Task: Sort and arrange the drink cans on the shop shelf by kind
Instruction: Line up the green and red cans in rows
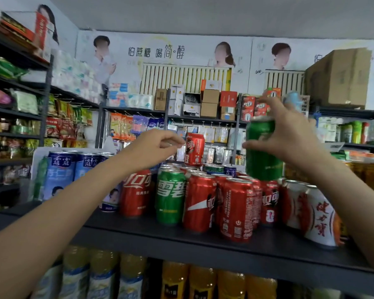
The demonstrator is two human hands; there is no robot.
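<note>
Two hands up over the shelf [203,236], both busy. Right hand [289,134] wraps a green can [261,152] by its upper body, thumb on the near side, and holds it in the air above the red cans [235,208] at mid-shelf. Left hand [156,147] has its fingers curled, tips at the side of a raised red can [194,148] that seems to stand on the can tops at the back; whether it truly pinches that can, cannot tell.

Kinds are mixed on the shelf: blue-and-white cans [61,169] far left, one red can [136,190] beside them, a second green can [171,195] wedged between reds, white-and-orange cans [320,214] at the right.

Step in hand, as I judge it: pulling the greens out of the red block. Next move likely calls for setting the lifted can down beside its standing twin, which needs a gap opened there first; the tight packing risks knocking neighbours over.
</note>
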